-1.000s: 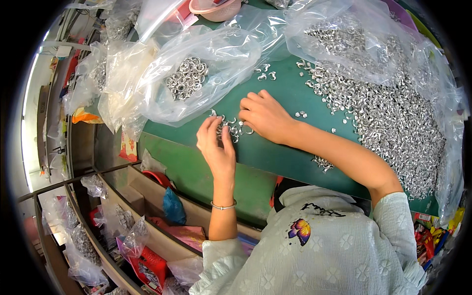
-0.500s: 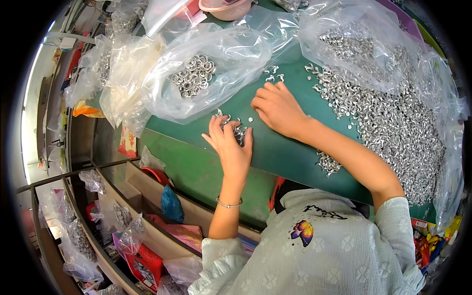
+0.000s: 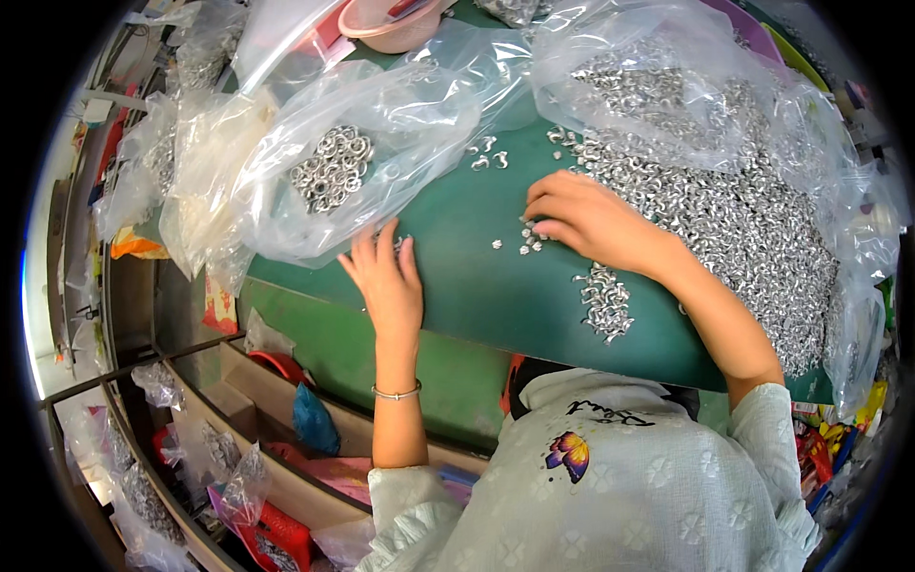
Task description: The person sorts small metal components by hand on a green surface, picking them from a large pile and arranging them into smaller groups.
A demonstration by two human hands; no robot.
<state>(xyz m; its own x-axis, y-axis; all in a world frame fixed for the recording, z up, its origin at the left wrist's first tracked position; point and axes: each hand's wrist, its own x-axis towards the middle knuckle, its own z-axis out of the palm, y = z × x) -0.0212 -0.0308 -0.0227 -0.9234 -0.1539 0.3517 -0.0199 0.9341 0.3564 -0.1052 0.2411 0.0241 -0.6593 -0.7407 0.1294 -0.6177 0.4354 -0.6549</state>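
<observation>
My left hand (image 3: 389, 286) rests at the edge of the green tabletop, fingers spread. Its fingertips reach the rim of a clear plastic bag (image 3: 272, 234) that holds silver metal rings (image 3: 332, 170). A bit of metal shows between its thumb and fingers, mostly hidden. Farther right, my right hand (image 3: 596, 224) is over the table with thumb and fingers apart. Its thumb and fingertips are beside a few small round silver pieces (image 3: 531, 238); whether they touch is unclear. A small pile of curved silver pieces (image 3: 606, 303) lies below that wrist.
A large heap of curved silver pieces (image 3: 753, 229) covers the right side, partly under clear plastic (image 3: 658, 105). A few loose pieces (image 3: 489, 153) lie near the bag. A pink bowl (image 3: 391, 29) stands at the back. Shelving with bags (image 3: 238, 381) is at lower left.
My left hand has moved away from the metal pieces it was over, toward the bag. My right hand has moved right and its fingers have opened beside small round pieces. The view has shifted slightly.
</observation>
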